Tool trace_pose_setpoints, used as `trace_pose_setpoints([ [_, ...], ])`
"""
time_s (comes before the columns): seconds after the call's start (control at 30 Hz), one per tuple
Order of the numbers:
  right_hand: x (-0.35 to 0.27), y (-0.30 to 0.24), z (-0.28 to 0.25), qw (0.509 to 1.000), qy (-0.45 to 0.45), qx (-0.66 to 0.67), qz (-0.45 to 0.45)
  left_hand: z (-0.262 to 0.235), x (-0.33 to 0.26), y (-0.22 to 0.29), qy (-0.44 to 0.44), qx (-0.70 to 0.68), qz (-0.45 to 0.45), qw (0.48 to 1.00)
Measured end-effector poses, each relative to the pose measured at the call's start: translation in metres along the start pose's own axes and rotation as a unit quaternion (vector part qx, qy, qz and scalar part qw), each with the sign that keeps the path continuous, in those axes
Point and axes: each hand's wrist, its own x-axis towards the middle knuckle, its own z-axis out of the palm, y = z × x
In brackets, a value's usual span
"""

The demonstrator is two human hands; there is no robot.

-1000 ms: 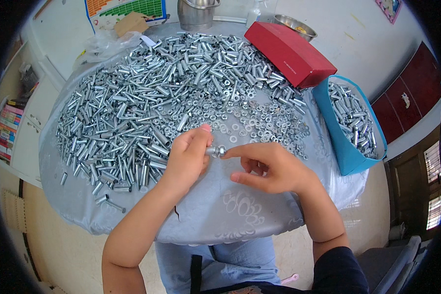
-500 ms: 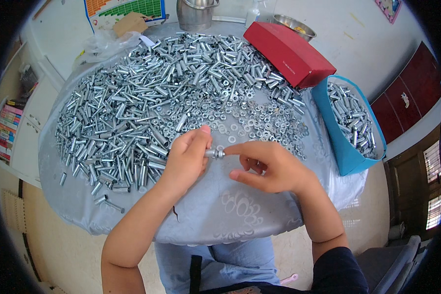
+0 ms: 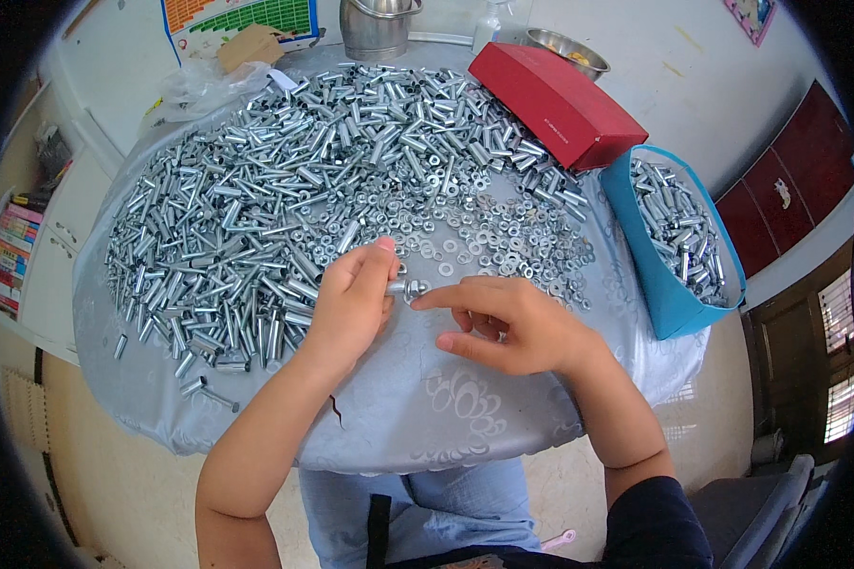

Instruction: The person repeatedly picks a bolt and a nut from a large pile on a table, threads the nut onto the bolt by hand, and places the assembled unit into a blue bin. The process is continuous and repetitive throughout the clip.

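Clock centered on the held bolt piece (image 3: pixel 414 288), which sat above the gray tablecloth (image 3: pixel 389 427) with a nut or washer at its exposed end. Left hand (image 3: pixel 349 299) at 9 o'clock was clamped on its other end, fingers curled round. Right hand (image 3: pixel 512 327) at 4 had thumb and index apart, gripping nothing visible; index fingertip was right at the nut end — touching or just shy, couldn't tell. Metal sleeves (image 3: pixel 247 209) were heaped at 10, washers and nuts (image 3: pixel 517 237) scattered at 2. Red box (image 3: pixel 560 100) lay at 1; blue bin (image 3: pixel 659 284), full of metal parts, stood near 3.
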Motion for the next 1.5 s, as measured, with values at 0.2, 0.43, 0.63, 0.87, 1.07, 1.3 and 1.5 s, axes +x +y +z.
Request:
trace_pose_setpoints([
  [0.2,0.004,-0.01,-0.002,0.998,0.027,0.028,0.056,0.0,0.002,-0.004,0.004,0.017,0.017,1.0],
  [0.43,0.003,-0.013,-0.004,0.996,0.004,0.042,0.083,0.0,0.003,-0.008,-0.003,0.026,0.026,0.999],
  [0.63,0.001,-0.013,-0.002,0.996,0.005,0.029,0.081,0.0,0.003,-0.009,-0.005,0.021,0.017,1.0],
  [0.87,-0.002,-0.011,0.003,0.998,0.034,0.005,0.061,0.001,0.003,-0.008,-0.011,0.034,-0.017,0.999],
  [1.07,-0.001,-0.003,0.005,0.99,0.09,-0.106,-0.013,0.004,0.002,-0.008,-0.059,0.046,-0.038,0.996],
  [1.3,0.0,0.003,0.016,0.979,0.163,-0.117,-0.025,0.006,0.004,-0.021,-0.027,0.169,0.174,0.97],
  [1.5,0.001,0.003,0.013,0.984,0.133,-0.108,-0.056,0.007,-0.002,-0.011,-0.063,0.084,0.069,0.992],
])
